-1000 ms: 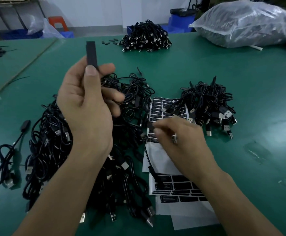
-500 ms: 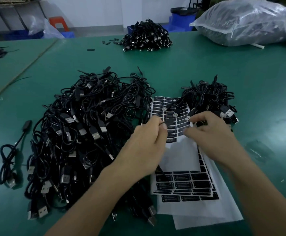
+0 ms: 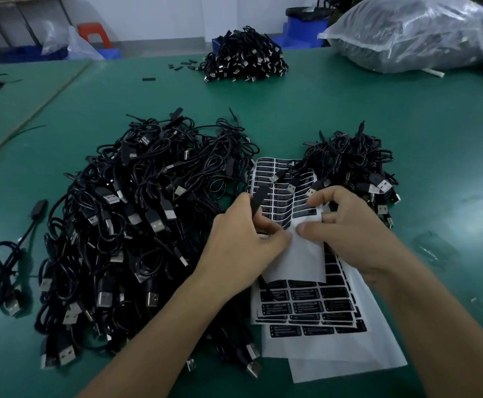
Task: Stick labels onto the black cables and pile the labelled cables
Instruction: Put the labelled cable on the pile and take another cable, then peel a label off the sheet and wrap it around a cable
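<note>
My left hand pinches the flat black block of one black cable between thumb and fingers, at frame centre, over the label sheet. My right hand, just right of it, has its fingers curled above the sheet and its thumb on the bare white backing. Whether it grips a label cannot be told. The large cable pile lies centre left. The smaller cable pile lies centre right, overlapping the sheet's upper edge.

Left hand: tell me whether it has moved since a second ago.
Yes. The left hand, gripping a black cable end, has dropped rightward from over the big cable pile to the label sheet.
</note>
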